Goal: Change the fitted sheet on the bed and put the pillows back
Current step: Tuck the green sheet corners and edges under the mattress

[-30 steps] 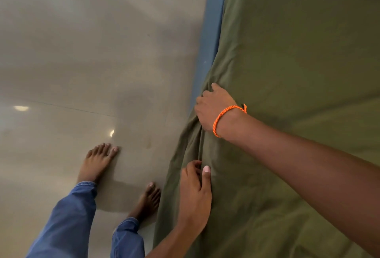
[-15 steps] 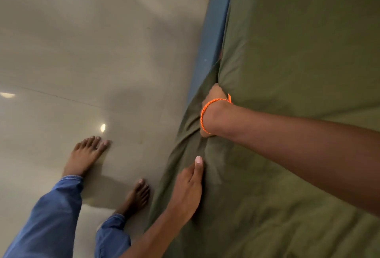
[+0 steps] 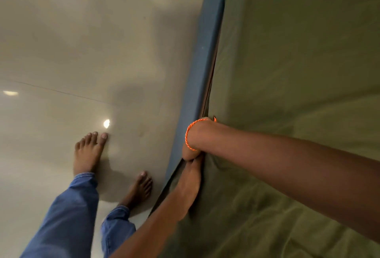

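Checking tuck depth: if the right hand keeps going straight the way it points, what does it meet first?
Right hand points down into the gap between the olive-green fitted sheet and the blue bed edge. Likely more tucked sheet against that edge first; its fingers are hidden, so depth is unclear.

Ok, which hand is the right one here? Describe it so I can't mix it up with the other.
Start at the olive-green sheet covering the bed, and follow its left edge down along the blue mattress side. Two hands meet at that edge; the right hand is the upper one, mostly tucked out of sight behind the edge. Its wrist carries an orange braided cord, which the left hand lacks.
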Tool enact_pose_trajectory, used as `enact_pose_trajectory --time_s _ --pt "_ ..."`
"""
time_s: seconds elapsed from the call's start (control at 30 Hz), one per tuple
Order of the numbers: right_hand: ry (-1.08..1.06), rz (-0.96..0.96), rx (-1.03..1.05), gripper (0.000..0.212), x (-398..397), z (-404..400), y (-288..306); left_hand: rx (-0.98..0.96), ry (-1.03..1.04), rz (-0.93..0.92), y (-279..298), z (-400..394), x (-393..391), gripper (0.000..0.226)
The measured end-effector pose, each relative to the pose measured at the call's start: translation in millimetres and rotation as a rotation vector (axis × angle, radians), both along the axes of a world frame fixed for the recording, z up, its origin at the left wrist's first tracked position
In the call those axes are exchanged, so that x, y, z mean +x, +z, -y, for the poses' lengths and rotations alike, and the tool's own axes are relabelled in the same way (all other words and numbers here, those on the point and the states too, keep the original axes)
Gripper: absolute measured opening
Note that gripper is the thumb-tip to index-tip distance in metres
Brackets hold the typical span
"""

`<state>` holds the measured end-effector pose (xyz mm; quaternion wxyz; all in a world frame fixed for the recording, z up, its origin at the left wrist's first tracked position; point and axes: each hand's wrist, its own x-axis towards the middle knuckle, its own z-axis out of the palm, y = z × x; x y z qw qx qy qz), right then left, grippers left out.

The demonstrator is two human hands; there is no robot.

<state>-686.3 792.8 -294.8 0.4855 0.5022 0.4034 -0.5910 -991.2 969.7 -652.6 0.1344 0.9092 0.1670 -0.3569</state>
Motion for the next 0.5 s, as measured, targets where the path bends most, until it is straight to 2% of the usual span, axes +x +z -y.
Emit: enact_pose_trajectory --time_s 0.1,0.2,0.27,0.37,0.43,0.5 --pt "0.054 0.026 0.199 0.031 -13 10 4 0.027 0.038 0.072 6 6 2 0.072" --pt "0.078 0.053 0.568 0.023 -33 24 12 0.036 0.055 0.12 8 6 1 0.068" --pt "0.027 0.101 0.674 0.03 -40 37 18 0.055 0.055 0.145 8 7 -1 0.066" --pt "-0.03 0.159 0.707 0.021 -51 55 17 0.076 0.047 0.161 6 8 -1 0.062" --pt "0.081 0.22 0.789 0.024 -58 56 7 0.084 0.035 0.166 8 9 -2 0.061" --pt "0.051 0.272 0.73 0.015 -61 50 9 0.091 0.031 0.168 10 9 -1 0.064"
